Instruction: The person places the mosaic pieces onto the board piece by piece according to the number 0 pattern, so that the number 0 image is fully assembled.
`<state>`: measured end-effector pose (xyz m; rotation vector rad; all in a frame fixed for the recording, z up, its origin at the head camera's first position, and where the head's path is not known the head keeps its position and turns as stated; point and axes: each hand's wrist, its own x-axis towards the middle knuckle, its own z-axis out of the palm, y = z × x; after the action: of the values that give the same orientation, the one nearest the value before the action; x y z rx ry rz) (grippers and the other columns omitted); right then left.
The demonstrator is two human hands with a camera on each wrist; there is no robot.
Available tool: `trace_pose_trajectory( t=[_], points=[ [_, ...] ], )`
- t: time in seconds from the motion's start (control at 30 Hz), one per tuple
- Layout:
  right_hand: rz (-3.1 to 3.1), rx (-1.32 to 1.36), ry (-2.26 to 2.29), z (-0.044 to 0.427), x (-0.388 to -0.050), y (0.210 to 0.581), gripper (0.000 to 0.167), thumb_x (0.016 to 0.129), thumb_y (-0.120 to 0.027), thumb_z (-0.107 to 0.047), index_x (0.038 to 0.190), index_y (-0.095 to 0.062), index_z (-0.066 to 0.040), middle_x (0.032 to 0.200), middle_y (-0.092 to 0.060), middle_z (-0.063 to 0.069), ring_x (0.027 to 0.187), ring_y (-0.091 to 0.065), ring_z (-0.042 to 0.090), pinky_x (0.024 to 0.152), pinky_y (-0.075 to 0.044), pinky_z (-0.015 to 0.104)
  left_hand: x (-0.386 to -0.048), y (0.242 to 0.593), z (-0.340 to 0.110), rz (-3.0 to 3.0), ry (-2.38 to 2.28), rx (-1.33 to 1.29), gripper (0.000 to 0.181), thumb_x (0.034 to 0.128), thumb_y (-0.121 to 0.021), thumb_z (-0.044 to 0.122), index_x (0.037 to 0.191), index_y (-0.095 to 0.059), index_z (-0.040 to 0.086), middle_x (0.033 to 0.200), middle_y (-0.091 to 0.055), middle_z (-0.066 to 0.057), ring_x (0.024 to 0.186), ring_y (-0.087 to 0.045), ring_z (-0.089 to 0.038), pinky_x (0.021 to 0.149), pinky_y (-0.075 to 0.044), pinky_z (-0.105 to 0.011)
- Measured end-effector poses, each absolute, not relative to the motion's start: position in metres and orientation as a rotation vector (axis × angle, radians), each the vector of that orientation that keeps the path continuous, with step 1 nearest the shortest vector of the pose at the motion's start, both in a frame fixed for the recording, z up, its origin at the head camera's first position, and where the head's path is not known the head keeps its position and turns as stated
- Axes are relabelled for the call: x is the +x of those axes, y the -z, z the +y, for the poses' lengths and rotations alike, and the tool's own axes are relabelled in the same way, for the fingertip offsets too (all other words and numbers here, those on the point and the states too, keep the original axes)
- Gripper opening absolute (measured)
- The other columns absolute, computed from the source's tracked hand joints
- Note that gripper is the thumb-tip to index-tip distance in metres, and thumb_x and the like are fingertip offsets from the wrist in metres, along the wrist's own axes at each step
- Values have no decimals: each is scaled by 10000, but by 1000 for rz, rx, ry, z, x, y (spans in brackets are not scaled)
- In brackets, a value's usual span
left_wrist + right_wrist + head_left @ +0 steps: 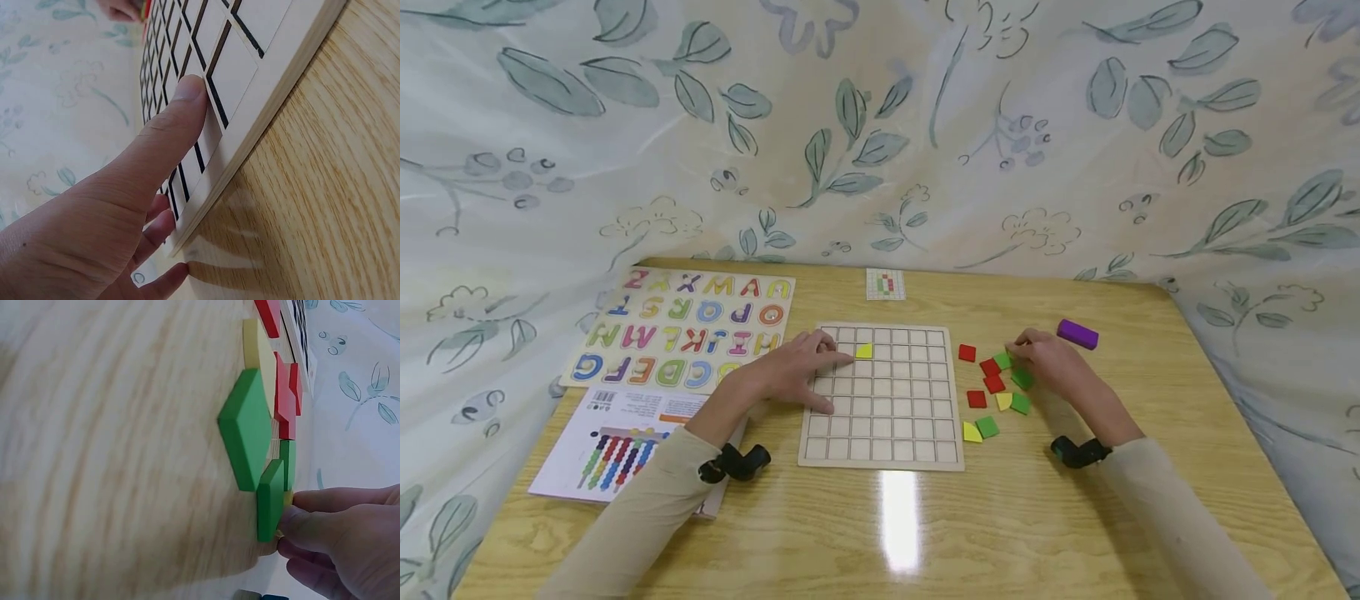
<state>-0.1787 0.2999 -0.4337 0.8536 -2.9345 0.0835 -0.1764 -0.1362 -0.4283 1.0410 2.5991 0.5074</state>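
A pale wooden grid board (882,454) lies flat, with one yellow tile (864,351) in a cell near its upper left. My left hand (790,367) rests on the board's left edge, thumb and fingers spread; in the left wrist view the thumb (169,131) touches the grid. Right of the board, my right hand (1048,360) is at the far side of a loose group of tiles. Between its thumb and forefinger it pinches a small yellow tile (288,498), mostly hidden by the fingertips. Beside it lie a green tile (270,500), red tiles (976,399) and yellow ones (972,432).
A purple block (1077,334) lies beyond the right hand. Behind the board is a small pattern card (886,284). An alphabet puzzle board (681,329) and a printed box or booklet (610,446) occupy the left side. A floral cloth (880,150) hangs behind the table.
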Motion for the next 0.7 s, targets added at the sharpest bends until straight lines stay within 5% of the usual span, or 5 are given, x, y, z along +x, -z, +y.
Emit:
trace_pose_trajectory(
  t=[0.37,0.7],
  points=[
    [-2987,643,-329,294,-184,427,249,857,-702,-63,1095,-708,9,971,-630,198,781,-650,280,690,-568,396,-178,430,-137,2600,-526,1040,771,767,-781,480,1436,-485,237,1323,-438,-96,1146,-423,-250,945,-423,-433],
    [-2899,834,-604,208,-171,415,236,870,-699,-135,1093,-696,-55,1007,-678,119,824,-660,229,685,-546,349,-177,428,-137,2595,-508,1035,775,768,-781,480,1442,-477,245,1336,-433,-99,1167,-415,-259,960,-423,-443]
  ],
)
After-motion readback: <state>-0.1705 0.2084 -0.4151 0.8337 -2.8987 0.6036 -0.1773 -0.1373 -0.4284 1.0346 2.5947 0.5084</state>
